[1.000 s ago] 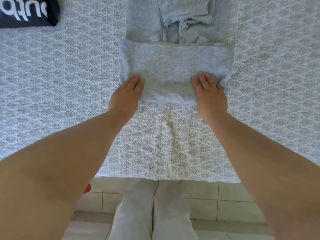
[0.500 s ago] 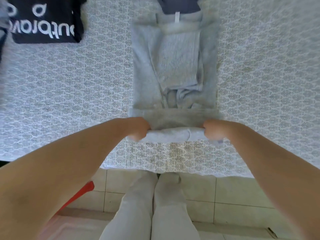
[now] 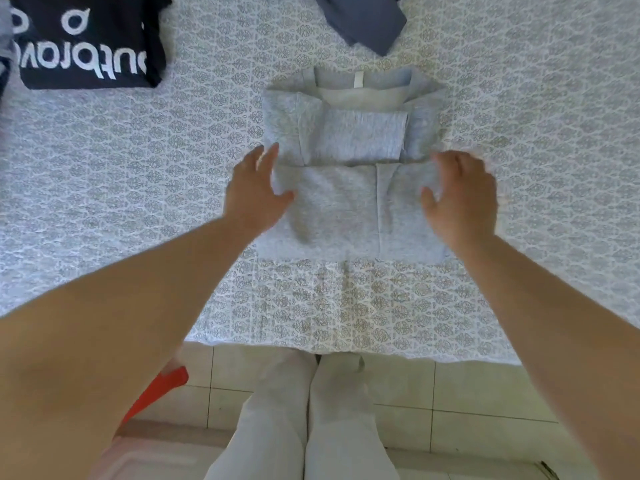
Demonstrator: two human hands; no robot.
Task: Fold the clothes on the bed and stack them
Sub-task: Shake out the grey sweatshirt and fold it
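A light grey sweatshirt point(image 3: 349, 206) lies on the patterned bed cover, its sleeves folded in and its lower part turned up over the middle. The collar with a white tag points away from me. My left hand point(image 3: 254, 192) hovers at the left edge of the folded part with fingers spread and straight. My right hand point(image 3: 459, 199) is at the right edge, fingers loosely bent, blurred by motion. Neither hand grips the cloth.
A folded black shirt with white lettering point(image 3: 86, 43) lies at the far left. A dark blue-grey garment point(image 3: 363, 19) lies unfolded beyond the sweatshirt. The bed's near edge point(image 3: 346, 348) meets a tiled floor, where a red object point(image 3: 156, 389) and my legs show.
Both hands gripped the sweatshirt's bottom edge, lifted it and laid it forward over the middle. They have let go and now lie spread at its sides.
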